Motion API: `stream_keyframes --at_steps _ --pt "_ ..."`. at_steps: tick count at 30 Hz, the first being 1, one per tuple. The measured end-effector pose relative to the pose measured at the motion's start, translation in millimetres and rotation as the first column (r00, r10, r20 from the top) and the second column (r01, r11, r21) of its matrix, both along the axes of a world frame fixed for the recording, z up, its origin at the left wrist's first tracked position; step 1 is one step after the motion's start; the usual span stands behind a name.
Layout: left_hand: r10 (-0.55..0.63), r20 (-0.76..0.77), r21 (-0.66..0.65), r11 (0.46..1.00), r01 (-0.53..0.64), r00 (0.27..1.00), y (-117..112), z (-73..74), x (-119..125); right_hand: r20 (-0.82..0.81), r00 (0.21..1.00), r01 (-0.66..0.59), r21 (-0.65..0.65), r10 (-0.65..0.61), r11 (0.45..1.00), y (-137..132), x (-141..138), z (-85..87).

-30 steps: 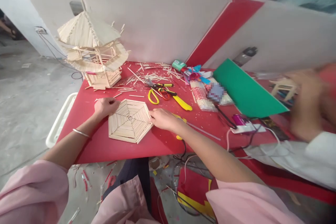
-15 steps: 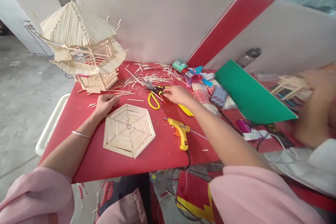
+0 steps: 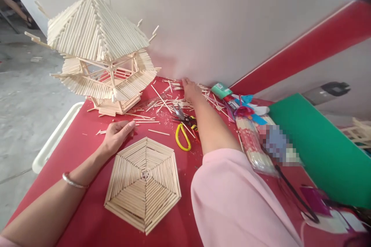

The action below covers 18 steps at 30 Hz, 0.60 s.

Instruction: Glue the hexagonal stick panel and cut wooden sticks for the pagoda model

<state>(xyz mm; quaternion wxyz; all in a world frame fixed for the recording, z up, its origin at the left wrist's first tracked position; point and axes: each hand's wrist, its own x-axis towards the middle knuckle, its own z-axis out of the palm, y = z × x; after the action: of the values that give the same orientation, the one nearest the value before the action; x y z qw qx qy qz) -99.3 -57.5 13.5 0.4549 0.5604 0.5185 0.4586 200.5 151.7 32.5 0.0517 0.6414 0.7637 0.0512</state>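
A flat hexagon panel (image 3: 144,183) glued from thin wooden sticks lies on the red table (image 3: 87,216) in front of me. My left hand (image 3: 116,136) rests flat beside its upper left corner, fingers stretched out and holding nothing. My right hand (image 3: 190,89) reaches far back to the pile of loose sticks (image 3: 171,98) at the foot of the white wall; its fingers point down into the sticks and I cannot see whether they grip one. A tall pagoda model (image 3: 100,52) made of sticks stands at the back left.
Yellow-handled scissors (image 3: 183,131) lie just left of my right forearm. A packet of sticks (image 3: 252,144), a green tube (image 3: 221,90), a green board (image 3: 324,150) and black cables (image 3: 295,195) fill the right side. A white tray edge (image 3: 55,139) sticks out at the table's left.
My right hand left the scissors and stretched further back to the loose sticks by the wall. My view moved closer and lower. The left hand stayed by the hexagon panel.
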Motion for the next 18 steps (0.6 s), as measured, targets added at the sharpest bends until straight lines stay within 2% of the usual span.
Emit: stream_keyframes --at_steps 3,6,11,14,16,18 --pt "-0.013 -0.025 -0.002 1.000 0.013 1.000 0 0.3 -1 0.011 1.000 -0.006 0.002 0.006 1.000 6 2 -6.8" --pt "-0.017 -0.043 0.001 1.000 0.017 0.999 0 0.7 -1 0.010 0.999 -0.032 0.018 0.031 0.999 2 7 -9.3" --pt "-0.015 -0.054 0.009 1.000 0.016 0.998 1 0.6 -1 -0.011 1.000 0.016 0.097 -0.016 0.995 -18 17 0.3" --pt "-0.017 -0.029 0.001 1.000 0.017 0.999 1 -0.2 0 -0.061 0.995 0.093 0.229 -0.081 0.969 -31 19 22.3" --pt "-0.012 0.007 -0.009 1.000 0.012 1.000 2 -0.9 1 -0.093 0.990 0.134 0.360 -0.107 0.924 -41 17 46.5" --pt "-0.002 0.043 -0.015 1.000 0.003 0.999 1 -2.1 2 -0.067 0.995 0.094 0.454 -0.071 0.886 -56 14 77.0"
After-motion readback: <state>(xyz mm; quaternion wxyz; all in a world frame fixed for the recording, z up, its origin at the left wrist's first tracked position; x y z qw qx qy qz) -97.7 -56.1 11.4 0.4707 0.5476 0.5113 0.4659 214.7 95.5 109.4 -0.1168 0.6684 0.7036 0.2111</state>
